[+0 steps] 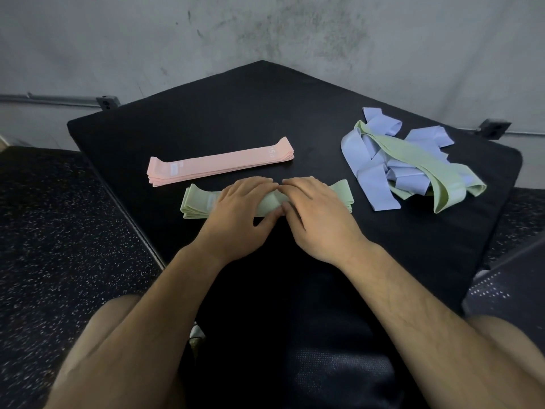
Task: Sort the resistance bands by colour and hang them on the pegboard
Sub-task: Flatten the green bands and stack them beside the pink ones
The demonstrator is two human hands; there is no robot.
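Note:
A neat stack of pink bands (pixel 219 165) lies flat on the black mat (pixel 206 119). Just in front of it lies a stack of green bands (pixel 196 202). My left hand (pixel 239 212) and my right hand (pixel 315 214) lie side by side over the middle of the green stack, fingers on its far edge and thumbs at its near edge. At the right sits a loose tangled pile of blue bands (pixel 370 163) with one green band (pixel 424 166) draped across it. No pegboard is in view.
The mat sits in a corner against a grey concrete wall (pixel 265 31), with a conduit (pixel 53 99) along the wall's base. Speckled dark flooring (pixel 59 231) lies to the left and right. My knees show at the bottom.

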